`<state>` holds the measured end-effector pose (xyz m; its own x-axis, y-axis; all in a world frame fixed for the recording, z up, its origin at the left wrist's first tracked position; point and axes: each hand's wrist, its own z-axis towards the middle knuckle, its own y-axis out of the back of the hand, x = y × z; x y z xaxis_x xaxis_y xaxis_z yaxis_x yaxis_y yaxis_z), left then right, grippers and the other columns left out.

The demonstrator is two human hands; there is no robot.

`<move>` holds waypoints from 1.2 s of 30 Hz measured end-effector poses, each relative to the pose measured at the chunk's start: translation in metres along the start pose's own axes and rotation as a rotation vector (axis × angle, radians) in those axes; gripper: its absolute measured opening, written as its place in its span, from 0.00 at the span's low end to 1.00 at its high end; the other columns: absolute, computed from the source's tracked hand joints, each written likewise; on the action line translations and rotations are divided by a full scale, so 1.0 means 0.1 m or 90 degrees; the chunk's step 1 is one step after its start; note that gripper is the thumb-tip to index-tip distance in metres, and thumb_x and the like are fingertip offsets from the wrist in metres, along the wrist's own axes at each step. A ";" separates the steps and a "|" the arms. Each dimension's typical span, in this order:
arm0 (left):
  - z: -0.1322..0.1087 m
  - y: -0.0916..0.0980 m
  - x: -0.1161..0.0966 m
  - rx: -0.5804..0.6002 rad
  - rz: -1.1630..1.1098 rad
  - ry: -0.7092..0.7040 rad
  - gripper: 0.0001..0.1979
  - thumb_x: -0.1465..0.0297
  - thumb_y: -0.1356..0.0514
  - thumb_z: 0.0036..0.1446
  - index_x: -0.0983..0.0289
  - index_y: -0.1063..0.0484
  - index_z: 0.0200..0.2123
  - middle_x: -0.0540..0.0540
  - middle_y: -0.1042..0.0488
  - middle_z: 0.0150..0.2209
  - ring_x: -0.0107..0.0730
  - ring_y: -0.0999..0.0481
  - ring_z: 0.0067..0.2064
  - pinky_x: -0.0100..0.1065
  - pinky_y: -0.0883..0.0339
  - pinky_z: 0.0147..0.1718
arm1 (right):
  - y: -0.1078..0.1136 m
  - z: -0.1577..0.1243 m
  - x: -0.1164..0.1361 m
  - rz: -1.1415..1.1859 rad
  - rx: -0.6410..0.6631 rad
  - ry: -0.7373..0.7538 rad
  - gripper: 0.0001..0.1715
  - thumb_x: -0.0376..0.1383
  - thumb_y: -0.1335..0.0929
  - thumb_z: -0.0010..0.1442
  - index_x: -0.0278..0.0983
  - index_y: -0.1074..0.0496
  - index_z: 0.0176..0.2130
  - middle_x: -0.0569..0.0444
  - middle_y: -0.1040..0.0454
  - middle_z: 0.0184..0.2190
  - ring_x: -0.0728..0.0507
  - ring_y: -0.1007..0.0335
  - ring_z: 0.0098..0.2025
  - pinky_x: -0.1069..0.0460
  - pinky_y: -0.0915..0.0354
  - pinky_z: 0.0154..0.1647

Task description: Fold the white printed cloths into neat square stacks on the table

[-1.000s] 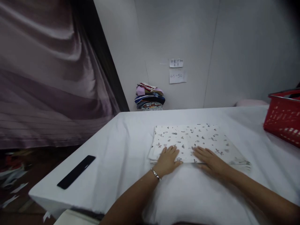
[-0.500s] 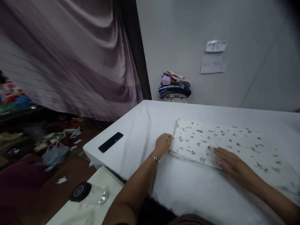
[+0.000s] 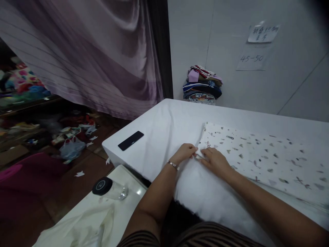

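A white cloth printed with small leaves and shapes (image 3: 259, 157) lies folded in a long rectangle on a table covered in white (image 3: 156, 127). At its near left corner, my left hand (image 3: 185, 152) pinches the edge between thumb and fingers; a bracelet circles that wrist. My right hand (image 3: 214, 159) is right beside it, fingers bent and closed on the same corner. The fingertips of both hands nearly meet, and the bit of cloth between them is mostly hidden.
A black phone (image 3: 131, 140) lies on the table's left part. On a lower side table stands or lies a clear bottle with a black lid (image 3: 102, 186), near a pale cloth (image 3: 89, 223). Folded fabrics (image 3: 202, 84) are stacked by the wall. A purple curtain (image 3: 123, 61) hangs left.
My right hand has moved left from the middle of the cloth's near edge to the corner beside my left hand, its fingers now closed. The camera view has shifted slightly.
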<state>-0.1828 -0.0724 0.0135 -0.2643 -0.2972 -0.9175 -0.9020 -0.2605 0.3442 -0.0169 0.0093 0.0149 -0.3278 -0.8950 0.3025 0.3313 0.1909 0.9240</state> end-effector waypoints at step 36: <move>-0.32 -0.19 -0.06 -0.137 0.299 0.055 0.12 0.63 0.41 0.49 0.65 0.24 0.30 0.57 0.23 0.31 0.33 0.26 0.32 0.30 0.36 0.31 | 0.03 0.06 -0.08 0.197 0.032 0.010 0.11 0.38 0.41 0.60 0.39 0.32 0.32 0.54 0.28 0.33 0.44 0.35 0.36 0.49 0.42 0.36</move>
<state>-0.1533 -0.0950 0.0188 -0.5861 -0.4995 -0.6380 -0.5999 -0.2617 0.7560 -0.0190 0.0191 0.0166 -0.2048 -0.7976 0.5673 0.3686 0.4741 0.7996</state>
